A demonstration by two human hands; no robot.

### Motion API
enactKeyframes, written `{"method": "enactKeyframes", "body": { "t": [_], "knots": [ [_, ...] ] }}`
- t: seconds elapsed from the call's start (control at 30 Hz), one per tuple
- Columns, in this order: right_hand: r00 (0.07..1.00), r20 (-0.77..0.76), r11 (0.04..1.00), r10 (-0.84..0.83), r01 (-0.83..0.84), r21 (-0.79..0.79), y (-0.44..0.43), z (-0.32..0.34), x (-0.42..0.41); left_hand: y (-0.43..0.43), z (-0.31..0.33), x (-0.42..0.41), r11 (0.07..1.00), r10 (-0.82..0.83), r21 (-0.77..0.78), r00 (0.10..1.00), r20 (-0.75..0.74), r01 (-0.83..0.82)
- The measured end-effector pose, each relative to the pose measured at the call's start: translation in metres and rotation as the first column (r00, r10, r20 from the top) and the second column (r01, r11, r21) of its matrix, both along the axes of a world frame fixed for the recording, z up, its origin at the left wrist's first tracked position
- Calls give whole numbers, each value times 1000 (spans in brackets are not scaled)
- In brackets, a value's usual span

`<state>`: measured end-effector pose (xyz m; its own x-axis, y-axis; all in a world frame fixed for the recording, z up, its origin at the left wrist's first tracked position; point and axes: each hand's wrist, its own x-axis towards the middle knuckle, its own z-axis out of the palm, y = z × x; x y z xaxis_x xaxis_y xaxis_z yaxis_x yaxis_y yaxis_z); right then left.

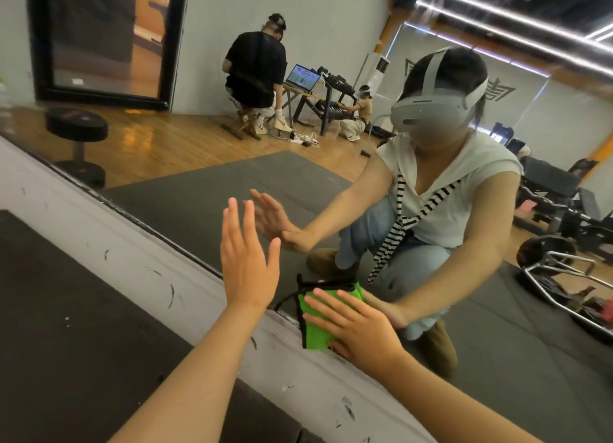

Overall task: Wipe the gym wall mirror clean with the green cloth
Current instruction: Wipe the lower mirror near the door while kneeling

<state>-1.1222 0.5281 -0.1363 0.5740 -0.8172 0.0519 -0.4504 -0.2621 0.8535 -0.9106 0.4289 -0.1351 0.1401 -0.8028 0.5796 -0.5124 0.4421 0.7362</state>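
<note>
Right hand point(358, 329), fingers flat and spread, presses the green cloth point(315, 334) against the wall mirror point(199, 164) at its bottom edge. Left hand point(247, 263), at 11 o'clock from the cloth, braces open-palmed on the glass. Best approach: even palm pressure, overlapping strokes, then wipe off the left palm's print.

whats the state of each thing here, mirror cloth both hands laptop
mirror: upright on the wall, reflecting the room; smears cannot be made out
cloth: folded, pressed onto the mirror's bottom edge
left hand: fingers straight, flat against the mirror
right hand: fingers spread, pressing the cloth
laptop: seen in reflection, lid open, screen lit
</note>
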Motion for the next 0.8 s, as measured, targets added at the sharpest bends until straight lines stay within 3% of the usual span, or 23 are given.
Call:
{"method": "enactKeyframes", "body": {
  "t": [0.13, 0.23, 0.33, 0.43, 0.53, 0.63, 0.7, 0.77, 0.8],
  "knots": [
    [993, 92, 990, 72, -60, -131, -22, 49, 20, -14, 1, 6, 982, 27, 186, 965, -261, 23],
    [997, 82, 984, 12, 3, -179, -39, 55, 47, -21, 5, 3, 974, 8, 209, 919, -394, 81],
    [995, -21, 994, -95, 93, -51, -34, 18, 43, -27, 5, 5, 962, -33, 232, 905, -425, 144],
    [984, -166, 998, -60, 62, 7, -27, 6, 27, -32, 1, 10, 947, -51, 275, 920, -389, 169],
    [995, -99, 999, -6, 10, 37, -38, 31, 37, -33, 1, 12, 938, -69, 294, 932, -356, 182],
    [998, -30, 998, -57, 57, -7, -54, 40, 63, -32, 0, 16, 935, -67, 300, 923, -380, 191],
    [986, -155, 998, -64, 66, 8, -57, 26, 72, -32, -1, 23, 944, -56, 275, 907, -418, 185],
    [931, -354, 978, -93, 152, 144, -52, 6, 64, -33, -3, 35, 960, -44, 230, 897, -441, 160],
    [929, -365, 972, -55, 134, 195, -48, 2, 56, -33, -2, 41, 965, -35, 220, 897, -440, 146]
  ]
}}
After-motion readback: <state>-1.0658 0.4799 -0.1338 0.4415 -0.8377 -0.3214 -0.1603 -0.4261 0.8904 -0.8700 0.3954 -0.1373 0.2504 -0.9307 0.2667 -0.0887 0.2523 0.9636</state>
